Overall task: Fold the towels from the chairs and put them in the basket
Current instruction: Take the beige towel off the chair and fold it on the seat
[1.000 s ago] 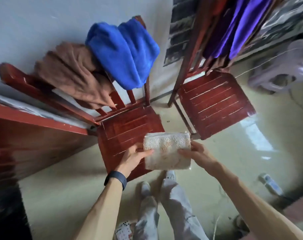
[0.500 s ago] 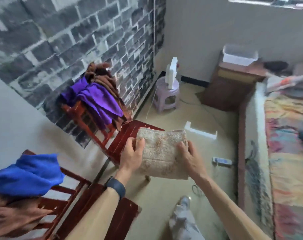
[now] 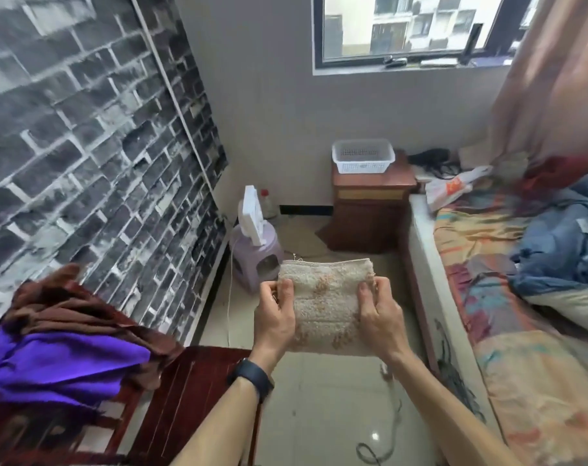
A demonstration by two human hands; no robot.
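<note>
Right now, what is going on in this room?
A person holds a folded beige towel in the air, the left hand gripping its left edge and the right hand its right edge. The white basket stands ahead on a wooden nightstand; the towel is not yet in it. A purple towel and a brown towel lie over the chair at lower left, unfolded.

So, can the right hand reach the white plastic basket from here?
Probably not yet. The right hand and left hand both grip the folded beige towel, and the white plastic basket sits well beyond, on the brown wooden cabinet. The tiled floor between looks free.
</note>
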